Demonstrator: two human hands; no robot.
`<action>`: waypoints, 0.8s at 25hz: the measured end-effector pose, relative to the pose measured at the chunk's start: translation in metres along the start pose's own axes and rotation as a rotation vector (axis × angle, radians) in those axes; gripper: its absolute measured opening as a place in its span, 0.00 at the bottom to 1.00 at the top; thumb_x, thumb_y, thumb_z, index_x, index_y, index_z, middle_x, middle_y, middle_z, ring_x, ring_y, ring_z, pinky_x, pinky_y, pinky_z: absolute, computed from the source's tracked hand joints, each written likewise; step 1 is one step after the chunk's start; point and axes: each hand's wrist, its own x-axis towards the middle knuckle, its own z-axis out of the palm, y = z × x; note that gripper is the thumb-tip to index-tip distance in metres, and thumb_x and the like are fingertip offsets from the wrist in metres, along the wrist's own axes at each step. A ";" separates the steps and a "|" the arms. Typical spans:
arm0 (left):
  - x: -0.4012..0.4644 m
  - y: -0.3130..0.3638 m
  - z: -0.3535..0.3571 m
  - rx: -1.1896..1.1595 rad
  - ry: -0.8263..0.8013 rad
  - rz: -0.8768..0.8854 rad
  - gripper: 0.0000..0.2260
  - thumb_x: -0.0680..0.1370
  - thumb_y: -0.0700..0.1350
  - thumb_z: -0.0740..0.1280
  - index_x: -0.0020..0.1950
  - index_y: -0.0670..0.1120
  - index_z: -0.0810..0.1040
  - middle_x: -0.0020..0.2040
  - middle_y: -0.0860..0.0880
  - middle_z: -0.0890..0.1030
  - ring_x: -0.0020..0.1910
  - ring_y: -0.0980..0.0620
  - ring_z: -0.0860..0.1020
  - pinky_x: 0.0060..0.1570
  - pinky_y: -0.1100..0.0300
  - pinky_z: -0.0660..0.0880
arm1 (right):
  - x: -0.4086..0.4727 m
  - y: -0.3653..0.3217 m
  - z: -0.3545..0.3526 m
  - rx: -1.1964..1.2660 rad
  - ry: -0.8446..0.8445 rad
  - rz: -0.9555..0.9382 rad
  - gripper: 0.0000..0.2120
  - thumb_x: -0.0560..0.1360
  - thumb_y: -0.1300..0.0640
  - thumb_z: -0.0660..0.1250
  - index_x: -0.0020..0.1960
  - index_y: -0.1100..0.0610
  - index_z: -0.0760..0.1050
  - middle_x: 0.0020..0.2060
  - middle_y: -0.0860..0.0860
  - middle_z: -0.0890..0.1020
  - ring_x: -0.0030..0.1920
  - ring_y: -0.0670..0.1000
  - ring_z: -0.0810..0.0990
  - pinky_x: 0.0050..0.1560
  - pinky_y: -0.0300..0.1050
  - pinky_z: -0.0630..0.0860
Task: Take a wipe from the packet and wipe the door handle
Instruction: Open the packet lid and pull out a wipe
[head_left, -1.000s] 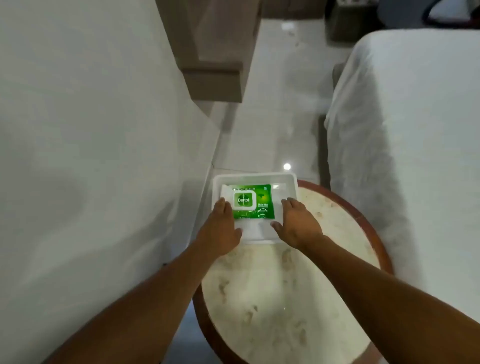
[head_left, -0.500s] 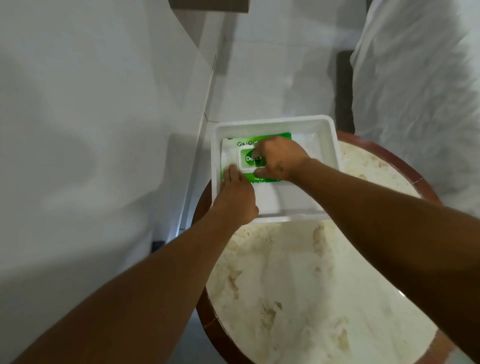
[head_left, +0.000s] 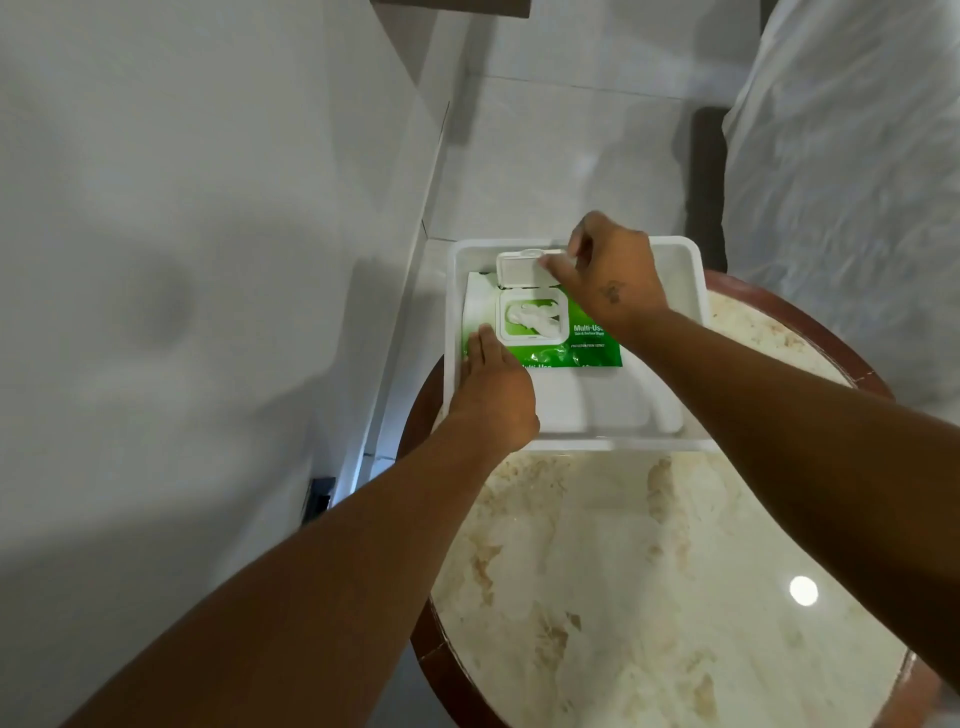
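A green wipe packet (head_left: 587, 343) lies flat in a white plastic tray (head_left: 693, 291) on a round marble table. Its white flip lid (head_left: 522, 267) stands swung back, and a crumpled white wipe (head_left: 530, 318) shows in the opening. My right hand (head_left: 608, 275) pinches the right corner of the raised lid with its fingertips. My left hand (head_left: 496, 395) lies on the packet's near-left corner, fingers flat, pressing it down. No door handle is in view.
The round marble table (head_left: 649, 571) has a dark wooden rim. A white wall (head_left: 182, 234) runs close along the left, with a dark socket (head_left: 318, 499) low on it. A bed with a white cover (head_left: 857, 182) stands at the right. Pale tiled floor lies beyond the tray.
My right hand has flipped the packet's lid up and back, which exposed the wipe inside. My left hand stays pressed on the packet's near-left corner. The camera has moved closer.
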 end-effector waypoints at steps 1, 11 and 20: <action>0.000 0.000 0.001 -0.008 0.004 -0.004 0.46 0.77 0.44 0.70 0.80 0.30 0.40 0.81 0.34 0.38 0.81 0.37 0.42 0.79 0.47 0.48 | -0.005 0.001 0.003 0.033 -0.039 0.006 0.15 0.69 0.44 0.75 0.38 0.54 0.75 0.30 0.47 0.79 0.29 0.45 0.76 0.33 0.43 0.76; 0.009 -0.004 0.001 -0.107 0.067 -0.059 0.51 0.75 0.45 0.75 0.81 0.32 0.40 0.82 0.37 0.40 0.82 0.39 0.43 0.79 0.48 0.48 | -0.030 0.021 0.028 -0.223 -0.222 -0.157 0.28 0.73 0.43 0.72 0.71 0.48 0.71 0.59 0.55 0.81 0.55 0.57 0.80 0.53 0.50 0.78; 0.013 -0.005 0.005 -0.056 0.088 -0.035 0.48 0.76 0.45 0.73 0.81 0.32 0.42 0.82 0.36 0.41 0.82 0.38 0.44 0.79 0.48 0.48 | -0.025 0.018 0.029 -0.064 -0.145 -0.089 0.06 0.76 0.53 0.68 0.47 0.56 0.79 0.46 0.52 0.78 0.47 0.52 0.78 0.47 0.42 0.73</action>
